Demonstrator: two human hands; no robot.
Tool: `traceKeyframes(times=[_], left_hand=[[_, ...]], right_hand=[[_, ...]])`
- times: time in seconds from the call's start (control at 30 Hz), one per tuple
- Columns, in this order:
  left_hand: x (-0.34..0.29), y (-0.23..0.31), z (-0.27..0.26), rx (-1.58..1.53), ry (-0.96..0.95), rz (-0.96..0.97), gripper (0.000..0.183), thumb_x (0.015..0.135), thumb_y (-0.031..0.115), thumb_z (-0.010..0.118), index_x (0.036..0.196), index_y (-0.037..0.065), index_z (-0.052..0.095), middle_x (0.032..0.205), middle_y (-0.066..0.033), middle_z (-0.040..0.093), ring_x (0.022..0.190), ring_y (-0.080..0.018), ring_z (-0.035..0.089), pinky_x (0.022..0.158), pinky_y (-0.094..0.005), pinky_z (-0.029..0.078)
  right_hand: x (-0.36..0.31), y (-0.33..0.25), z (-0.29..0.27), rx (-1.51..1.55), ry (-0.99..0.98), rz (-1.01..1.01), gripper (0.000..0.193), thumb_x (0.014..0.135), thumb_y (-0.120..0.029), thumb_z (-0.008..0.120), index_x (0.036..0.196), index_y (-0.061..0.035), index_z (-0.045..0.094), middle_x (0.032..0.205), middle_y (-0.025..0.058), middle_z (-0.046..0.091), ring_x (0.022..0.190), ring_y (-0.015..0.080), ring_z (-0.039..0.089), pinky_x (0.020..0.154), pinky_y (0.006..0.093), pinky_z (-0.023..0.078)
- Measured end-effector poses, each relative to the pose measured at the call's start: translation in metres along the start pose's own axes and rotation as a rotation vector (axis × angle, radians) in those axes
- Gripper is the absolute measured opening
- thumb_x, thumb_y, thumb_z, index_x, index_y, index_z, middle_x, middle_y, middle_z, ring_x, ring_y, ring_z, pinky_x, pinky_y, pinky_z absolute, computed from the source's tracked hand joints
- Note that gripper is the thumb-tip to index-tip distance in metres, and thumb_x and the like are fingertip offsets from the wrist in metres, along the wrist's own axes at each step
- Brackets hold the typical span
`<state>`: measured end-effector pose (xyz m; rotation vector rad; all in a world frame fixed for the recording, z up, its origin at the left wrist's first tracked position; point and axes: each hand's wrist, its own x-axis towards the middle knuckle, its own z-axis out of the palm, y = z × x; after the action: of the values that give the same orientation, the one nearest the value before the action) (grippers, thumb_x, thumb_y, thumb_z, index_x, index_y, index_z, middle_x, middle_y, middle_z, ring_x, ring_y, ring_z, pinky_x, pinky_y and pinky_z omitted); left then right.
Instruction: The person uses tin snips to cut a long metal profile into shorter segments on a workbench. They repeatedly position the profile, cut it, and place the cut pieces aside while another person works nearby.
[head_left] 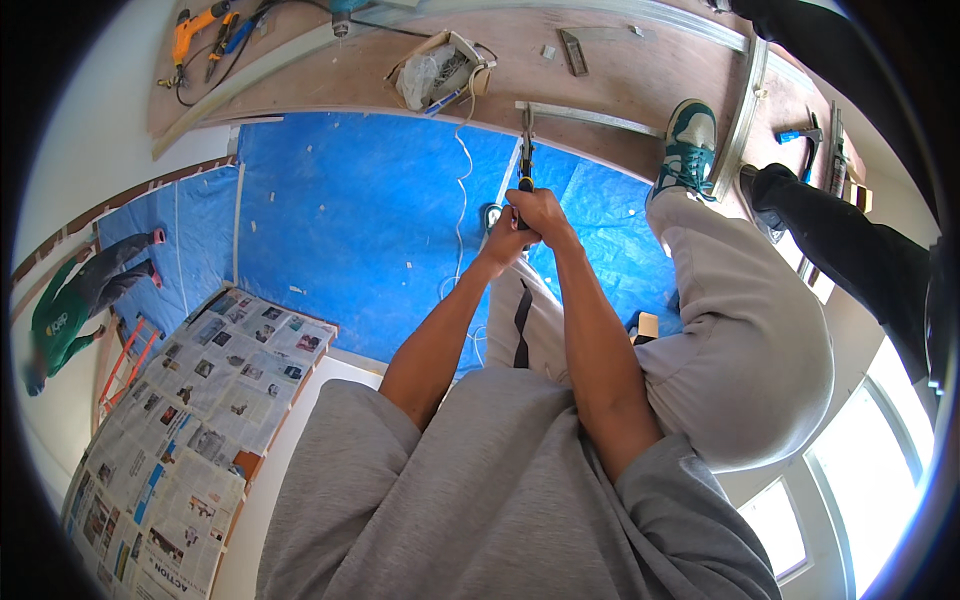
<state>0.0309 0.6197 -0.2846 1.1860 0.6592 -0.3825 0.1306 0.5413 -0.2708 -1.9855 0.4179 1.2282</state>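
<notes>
Both my hands are wrapped round the handles of tin snips (526,165) with black and yellow grips, arms stretched ahead. My left hand (507,243) is closed lower on the handles, and my right hand (541,213) is closed just above it; the fingers partly hide the grips. The jaws point away from me and meet the left end of a thin metal channel (598,121) lying along the near edge of the wooden platform (350,90). Whether the blades have bitten into it is too small to tell. My shoe (690,145) presses near the channel's right end.
A cardboard box (440,72) of screws, a metal square (574,52), an orange drill (195,32) and a blue-handled hammer (803,137) lie on the platform. A white cord crosses the blue tarp (340,220). Another person (70,310) is far left; dark-clad legs (850,225) stand right.
</notes>
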Motion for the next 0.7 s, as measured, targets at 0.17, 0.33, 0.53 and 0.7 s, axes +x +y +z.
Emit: traceKeyframes(times=[0.17,0.33,0.53,0.7], left_hand=[[0.000,0.002,-0.006,-0.047,-0.017,-0.096,0.042,0.073,-0.002,0.071,0.110,0.003,0.051,0.093,-0.0025,0.059,0.081,-0.0119,0.057,0.068,-0.0296,0.045],[0.006,0.002,-0.004,-0.115,-0.042,-0.109,0.036,0.077,0.000,0.070,0.107,0.003,0.051,0.090,-0.0030,0.060,0.076,-0.0100,0.058,0.062,-0.0288,0.044],[-0.017,0.026,-0.032,0.089,-0.274,-0.195,0.070,0.084,0.020,0.081,0.141,0.005,0.042,0.105,-0.0094,0.070,0.092,-0.0176,0.069,0.074,-0.0328,0.054],[0.009,0.099,-0.078,0.599,0.064,0.070,0.078,0.084,0.041,0.086,0.144,0.003,0.053,0.119,-0.0154,0.072,0.110,-0.0271,0.070,0.089,-0.0402,0.055]], right_hand=[[-0.003,-0.004,0.015,-0.041,0.102,-0.026,0.050,0.075,-0.041,0.070,0.088,0.0076,0.073,0.091,0.0289,0.074,0.089,0.0394,0.075,0.080,0.0455,0.057],[-0.010,-0.013,0.007,-0.135,0.196,-0.015,0.047,0.075,-0.040,0.070,0.084,0.0063,0.073,0.080,0.0204,0.074,0.077,0.0290,0.073,0.071,0.0407,0.056],[-0.028,-0.011,0.000,0.059,-0.033,0.055,0.053,0.077,-0.044,0.068,0.094,0.0063,0.072,0.081,0.0146,0.069,0.071,0.0271,0.065,0.066,0.0419,0.051],[-0.023,0.026,0.013,0.221,-0.058,0.001,0.055,0.079,-0.045,0.068,0.104,0.0035,0.072,0.089,0.0125,0.068,0.082,0.0255,0.064,0.077,0.0386,0.050]])
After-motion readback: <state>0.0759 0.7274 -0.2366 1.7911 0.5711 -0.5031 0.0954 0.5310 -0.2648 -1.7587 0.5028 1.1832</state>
